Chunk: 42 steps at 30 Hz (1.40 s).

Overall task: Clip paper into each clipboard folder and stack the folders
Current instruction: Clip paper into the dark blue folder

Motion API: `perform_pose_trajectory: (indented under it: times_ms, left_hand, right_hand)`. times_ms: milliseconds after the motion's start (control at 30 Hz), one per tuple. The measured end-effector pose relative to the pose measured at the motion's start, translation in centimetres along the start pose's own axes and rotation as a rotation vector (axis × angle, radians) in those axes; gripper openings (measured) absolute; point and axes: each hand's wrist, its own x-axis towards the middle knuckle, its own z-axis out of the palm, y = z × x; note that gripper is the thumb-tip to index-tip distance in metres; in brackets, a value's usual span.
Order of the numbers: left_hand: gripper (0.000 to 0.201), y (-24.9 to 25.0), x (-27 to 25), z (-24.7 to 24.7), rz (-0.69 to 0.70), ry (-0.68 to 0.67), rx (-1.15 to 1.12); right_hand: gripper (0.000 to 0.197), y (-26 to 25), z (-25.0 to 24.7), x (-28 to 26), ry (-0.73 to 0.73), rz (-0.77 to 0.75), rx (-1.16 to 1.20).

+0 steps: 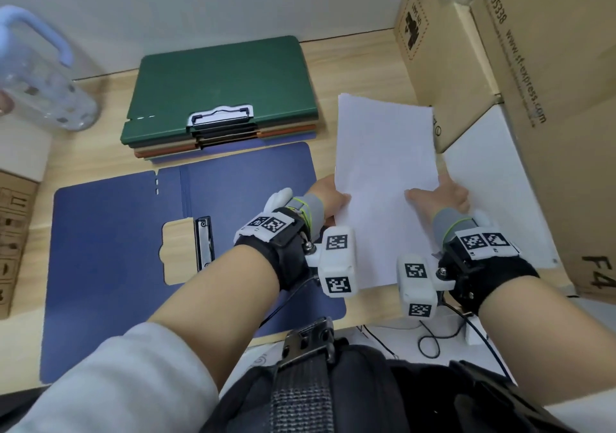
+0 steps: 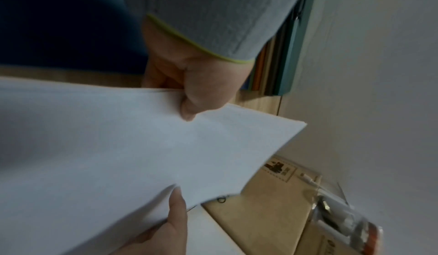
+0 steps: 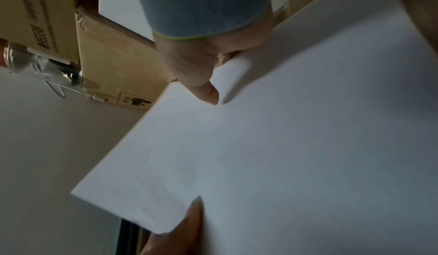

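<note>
Both hands hold a thin batch of white paper above the desk, right of the folders. My left hand pinches its left edge, thumb on top. My right hand pinches the right edge, thumb on the sheet. An open blue clipboard folder lies flat at the front left, its metal clip near the middle. Behind it sits a stack of closed folders with a green one on top. The paper fills most of both wrist views.
Cardboard boxes stand at the right, with more white paper lying below them. A clear water bottle is at the far left, a small carton under it. Cables hang past the desk's front edge.
</note>
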Motion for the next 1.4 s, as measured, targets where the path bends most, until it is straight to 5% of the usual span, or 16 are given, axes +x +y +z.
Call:
perform_pose_trajectory:
  times_ms: [133,333,667,800,1267,1400]
  left_hand:
    - [0.035,-0.9,-1.6,-3.7,0.135,0.110,0.026]
    - [0.029,-2.4,-5.2,-10.2,0.245,0.313,-0.079]
    - [0.019,-3.5,-9.5,-17.4,0.522,0.383,-0.499]
    - [0.034,-6.6,-9.4,-17.1,0.448,0.344,-0.479]
    - [0.033,-7.6,-8.7,-16.9,0.378,0.304,-0.483]
    - [0.037,-7.4,-8.6,-17.7,0.219,0.311,-0.461]
  right_hand:
    - [0.075,-1.3,1.4,-1.3,-0.069,-0.082,0.284]
    - [0.011,-4.5,3.3,-4.2,-0.318,-0.191,0.667]
    - [0.022,-10.6,4.6,-9.7,-0.550,-0.616,0.869]
    - [0.052,-9.3,5.6,-9.8,-0.627,-0.563,0.651]
    - [0.008,-9.0,7.0,-10.7,-0.437,-0.526,0.536]
    - [0.015,-8.8,6.9,-10.3,-0.419,-0.466,0.516]
